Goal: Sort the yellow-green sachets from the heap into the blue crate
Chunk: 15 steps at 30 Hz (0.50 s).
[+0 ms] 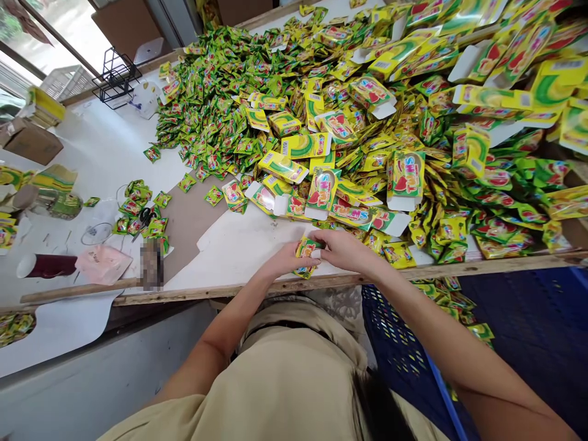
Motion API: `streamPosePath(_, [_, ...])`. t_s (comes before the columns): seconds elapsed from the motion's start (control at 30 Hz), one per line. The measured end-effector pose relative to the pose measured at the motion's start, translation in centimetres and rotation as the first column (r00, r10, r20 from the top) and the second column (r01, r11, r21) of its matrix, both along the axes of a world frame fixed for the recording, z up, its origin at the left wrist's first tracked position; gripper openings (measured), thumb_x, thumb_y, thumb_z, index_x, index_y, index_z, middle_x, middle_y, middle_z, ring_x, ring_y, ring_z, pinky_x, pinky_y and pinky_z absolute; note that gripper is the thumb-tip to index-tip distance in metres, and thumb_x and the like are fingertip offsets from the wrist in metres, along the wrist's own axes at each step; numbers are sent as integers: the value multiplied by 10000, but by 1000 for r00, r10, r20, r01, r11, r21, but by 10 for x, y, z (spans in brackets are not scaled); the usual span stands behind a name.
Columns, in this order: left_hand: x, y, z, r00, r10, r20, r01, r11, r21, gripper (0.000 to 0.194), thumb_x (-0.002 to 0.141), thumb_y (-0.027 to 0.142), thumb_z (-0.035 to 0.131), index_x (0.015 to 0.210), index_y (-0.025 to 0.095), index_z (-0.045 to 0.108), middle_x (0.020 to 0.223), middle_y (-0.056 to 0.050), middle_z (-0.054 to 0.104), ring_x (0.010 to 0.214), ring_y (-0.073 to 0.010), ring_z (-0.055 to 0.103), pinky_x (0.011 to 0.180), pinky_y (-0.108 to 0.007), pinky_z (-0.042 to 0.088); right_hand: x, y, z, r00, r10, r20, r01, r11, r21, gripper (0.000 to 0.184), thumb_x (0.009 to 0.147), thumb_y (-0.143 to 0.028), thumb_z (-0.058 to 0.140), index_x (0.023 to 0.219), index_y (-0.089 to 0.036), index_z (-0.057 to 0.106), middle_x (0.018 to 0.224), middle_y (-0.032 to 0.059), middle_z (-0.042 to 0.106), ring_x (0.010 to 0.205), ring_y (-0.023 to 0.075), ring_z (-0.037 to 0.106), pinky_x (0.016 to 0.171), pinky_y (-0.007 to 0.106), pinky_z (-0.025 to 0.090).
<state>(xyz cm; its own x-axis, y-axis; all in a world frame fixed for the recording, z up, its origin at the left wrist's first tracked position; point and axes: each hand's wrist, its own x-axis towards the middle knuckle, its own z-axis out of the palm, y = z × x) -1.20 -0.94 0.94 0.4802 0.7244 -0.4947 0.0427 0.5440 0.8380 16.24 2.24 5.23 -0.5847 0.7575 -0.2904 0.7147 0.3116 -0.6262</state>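
At the table's near edge, my left hand (291, 260) and my right hand (337, 250) are closed around one small green and yellow Twins candy box (305, 250). My fingers cover part of it, so its ends are hard to make out. Just beyond my hands, several small printed cartons (323, 188) with white flaps lie on a wide heap of candy sachets (220, 116). Yellow sachets (399, 254) lie to the right of my right hand.
More flattened or open cartons (496, 98) cover the right side. On the left are scissors (145, 217), a dark red cup (48, 266), a plastic jar (55, 202), a cardboard box (31, 138) and a black wire rack (114, 76). A blue crate (395, 331) with sachets stands below the edge.
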Motion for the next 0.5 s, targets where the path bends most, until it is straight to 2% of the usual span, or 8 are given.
streamPosePath(0.1, [-1, 0, -2, 1000, 7, 15, -7, 1000, -16, 489, 556, 382, 816, 912, 106, 626, 778, -39, 663, 709, -142, 607, 733, -301, 475, 0, 1, -1, 1000, 27, -13, -27, 1000, 14, 134, 700, -148, 489, 789, -198, 577, 736, 20, 611, 668, 153, 526, 579, 239, 306])
streamPosePath(0.17, [-1, 0, -4, 999, 14, 35, -13, 999, -35, 488, 555, 394, 816, 906, 112, 627, 783, -46, 670, 721, -157, 624, 737, -313, 486, -1, 0, -1, 1000, 1, -23, -1, 1000, -2, 138, 713, -156, 487, 804, -200, 581, 715, 14, 611, 645, 147, 535, 570, 234, 319])
streamPosePath(0.27, [-1, 0, -2, 998, 11, 55, -8, 999, -51, 482, 561, 400, 817, 905, 116, 632, 812, -59, 681, 749, -173, 643, 751, -326, 499, -1, 1, 0, 997, -38, -69, 24, 982, -187, 151, 742, -157, 467, 858, -202, 552, 667, -10, 610, 534, 117, 542, 518, 215, 348])
streamPosePath(0.37, [0, 1, 2, 997, 12, 70, -7, 998, -66, 498, 561, 402, 822, 922, 113, 636, 836, -69, 684, 767, -166, 643, 775, -340, 512, -1, 8, 3, 991, -7, -136, -46, 923, -382, 118, 759, -158, 461, 860, -198, 506, 643, -24, 600, 436, 98, 528, 450, 203, 365])
streamPosePath(0.5, [0, 2, 6, 995, 3, 95, 7, 995, -98, 528, 537, 407, 836, 923, 105, 641, 846, -76, 683, 760, -159, 642, 788, -358, 521, -2, 18, 6, 985, 95, -146, -147, 902, -405, 92, 740, -128, 483, 807, -190, 491, 619, -27, 586, 405, 89, 513, 414, 197, 357])
